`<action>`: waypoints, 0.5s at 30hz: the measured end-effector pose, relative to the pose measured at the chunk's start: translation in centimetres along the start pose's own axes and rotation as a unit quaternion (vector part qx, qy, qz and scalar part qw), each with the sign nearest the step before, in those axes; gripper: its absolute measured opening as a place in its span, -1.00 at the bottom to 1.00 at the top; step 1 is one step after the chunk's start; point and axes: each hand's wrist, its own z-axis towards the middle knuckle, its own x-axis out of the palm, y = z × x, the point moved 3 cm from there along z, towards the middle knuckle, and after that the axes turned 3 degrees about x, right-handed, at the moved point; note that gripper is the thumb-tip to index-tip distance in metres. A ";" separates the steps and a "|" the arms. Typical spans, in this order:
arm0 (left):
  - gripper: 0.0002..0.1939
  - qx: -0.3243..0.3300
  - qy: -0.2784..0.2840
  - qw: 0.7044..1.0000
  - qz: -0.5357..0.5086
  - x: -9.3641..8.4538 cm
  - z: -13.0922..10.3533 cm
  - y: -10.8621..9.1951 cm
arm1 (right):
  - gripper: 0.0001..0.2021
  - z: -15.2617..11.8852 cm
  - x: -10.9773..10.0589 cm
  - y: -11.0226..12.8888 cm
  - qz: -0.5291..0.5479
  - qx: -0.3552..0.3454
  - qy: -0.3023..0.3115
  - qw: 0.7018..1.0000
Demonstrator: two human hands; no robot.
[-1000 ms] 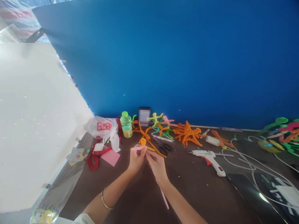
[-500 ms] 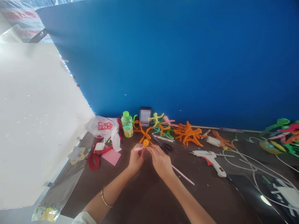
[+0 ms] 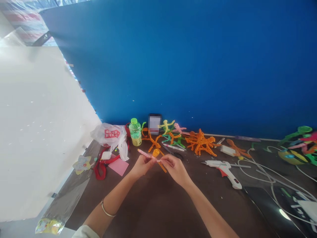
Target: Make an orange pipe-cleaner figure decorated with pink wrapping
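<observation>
Between my two hands is a small figure of fuzzy pipe cleaners, with a coiled orange head (image 3: 156, 152) and orange stems reaching down. A pink pipe cleaner (image 3: 146, 153) crosses it, its left part wound into a thick coil. My left hand (image 3: 141, 168) is closed, pinching the pink coil near the figure's middle. My right hand (image 3: 177, 169) is closed with fingertips on the thin pink strand to the right of the head. Scissors (image 3: 178, 155) lie just behind my right hand, partly hidden by it.
Behind stand a green-capped bottle (image 3: 135, 133) and finished orange figures (image 3: 201, 142). A hot glue gun (image 3: 224, 170) with white cables lies right, near a black phone-like slab (image 3: 264, 206). Left are a plastic bag (image 3: 109, 134), red-handled scissors (image 3: 100, 170) and pink paper (image 3: 119, 166).
My hands have shifted slightly apart, the right one moving right. The pink coil now tilts up to the left, and the long pink tail beyond my right hand no longer shows.
</observation>
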 end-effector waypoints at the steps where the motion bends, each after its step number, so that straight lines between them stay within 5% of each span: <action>1: -0.68 -0.011 0.015 0.999 -0.029 0.1 -0.1 -0.1 | -0.81 0.0 0.0 0.1 0.042 0.018 0.004 0.999; 9: -0.68 -0.056 0.027 0.963 -0.262 1.6 -0.4 -0.1 | -0.78 -0.2 1.2 -0.7 0.318 0.133 0.034 0.938; 15: -0.70 0.004 -0.070 0.974 -0.218 2.2 -0.1 -0.4 | -0.80 -0.2 3.5 -2.8 0.464 0.190 -0.040 0.864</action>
